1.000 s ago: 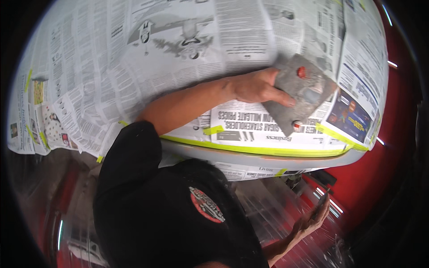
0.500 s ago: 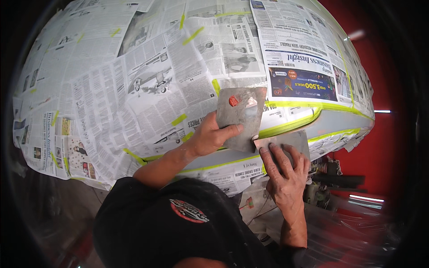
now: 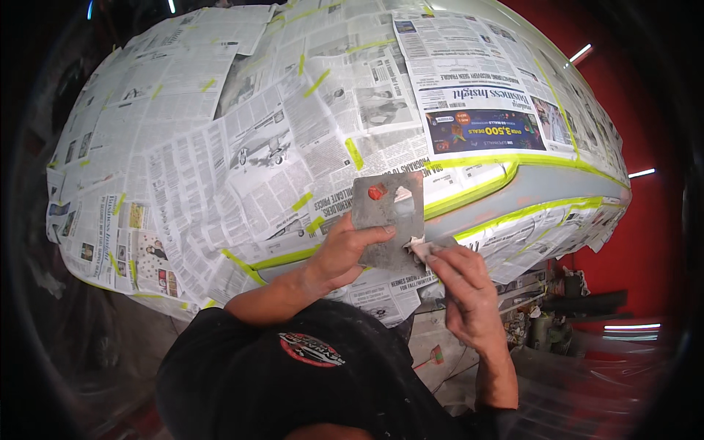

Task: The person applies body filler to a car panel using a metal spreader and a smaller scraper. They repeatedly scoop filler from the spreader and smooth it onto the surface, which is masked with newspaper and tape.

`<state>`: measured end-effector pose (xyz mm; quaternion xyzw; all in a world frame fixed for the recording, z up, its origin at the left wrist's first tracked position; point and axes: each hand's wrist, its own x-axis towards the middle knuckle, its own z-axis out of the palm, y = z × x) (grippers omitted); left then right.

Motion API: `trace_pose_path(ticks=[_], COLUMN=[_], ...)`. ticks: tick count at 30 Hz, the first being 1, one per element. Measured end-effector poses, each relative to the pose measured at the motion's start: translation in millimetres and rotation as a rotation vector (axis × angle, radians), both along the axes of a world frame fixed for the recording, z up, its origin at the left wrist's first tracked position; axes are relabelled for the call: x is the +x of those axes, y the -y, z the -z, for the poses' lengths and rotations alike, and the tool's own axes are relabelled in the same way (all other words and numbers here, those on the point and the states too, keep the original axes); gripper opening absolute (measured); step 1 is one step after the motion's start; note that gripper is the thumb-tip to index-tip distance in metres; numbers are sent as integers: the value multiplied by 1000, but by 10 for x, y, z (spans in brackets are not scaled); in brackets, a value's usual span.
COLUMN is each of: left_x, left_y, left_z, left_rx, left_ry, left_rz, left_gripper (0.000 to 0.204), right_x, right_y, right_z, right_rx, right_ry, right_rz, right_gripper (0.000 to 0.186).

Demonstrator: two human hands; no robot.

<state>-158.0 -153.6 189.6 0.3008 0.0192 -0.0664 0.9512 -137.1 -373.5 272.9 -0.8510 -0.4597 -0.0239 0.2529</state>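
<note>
My left hand [image 3: 345, 249] grips a square grey metal plate [image 3: 385, 216] with its thumb across the face. A red blob [image 3: 377, 192] and a white smear [image 3: 403, 194] sit on the plate. My right hand [image 3: 463, 290] pinches a small flat spreader [image 3: 444, 244], mostly behind my fingers, at the plate's lower right corner, with pale pinkish paste [image 3: 417, 248] at its edge. Behind them a curved body panel is masked with newspaper [image 3: 257, 132] and yellow-green tape [image 3: 473, 163], with a bare grey strip [image 3: 548, 191] between tape lines.
A red wall [image 3: 645, 220] with strip lights stands at the right. Dark cans and gear [image 3: 541, 330] crowd below the panel's right end, beside translucent plastic sheeting [image 3: 579, 389]. My black shirt [image 3: 279, 381] fills the bottom middle.
My right hand has risen from low at the right and brought the spreader to the plate. The plate has moved down and left from where it was a second ago.
</note>
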Motion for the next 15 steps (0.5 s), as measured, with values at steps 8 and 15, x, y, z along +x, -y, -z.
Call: trace_pose_path(ticks=[8, 15], left_x=[-60, -191], left_y=[-2, 95], left_z=[-238, -240], left_rx=[106, 889], left_ry=[1, 216], left_rz=[1, -102], left_gripper=[43, 29], right_x=[-159, -147], right_y=[257, 60], right_z=[77, 109], right_rx=[-396, -91], right_ry=[470, 158], right_rz=[126, 79], right_gripper=[55, 71])
